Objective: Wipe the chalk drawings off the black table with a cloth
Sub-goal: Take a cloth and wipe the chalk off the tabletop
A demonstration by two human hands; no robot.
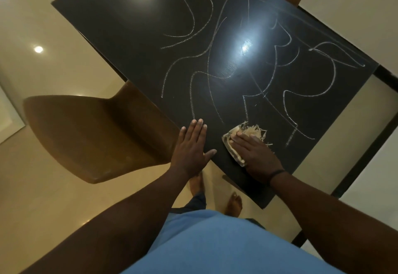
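My right hand (254, 153) presses flat on the frayed cloth (237, 142) at the near corner of the black table (129, 26); my left hand (191, 146) rests beside it, fingers straight. The cloth looks soft and light, best pinned under my palm. The chalk drawings (237, 58) spread beyond, unwiped.

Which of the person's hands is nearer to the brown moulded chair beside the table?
Left. The left hand lies flat at the table edge beside the brown moulded chair; the right hand presses the frayed beige cloth farther away.
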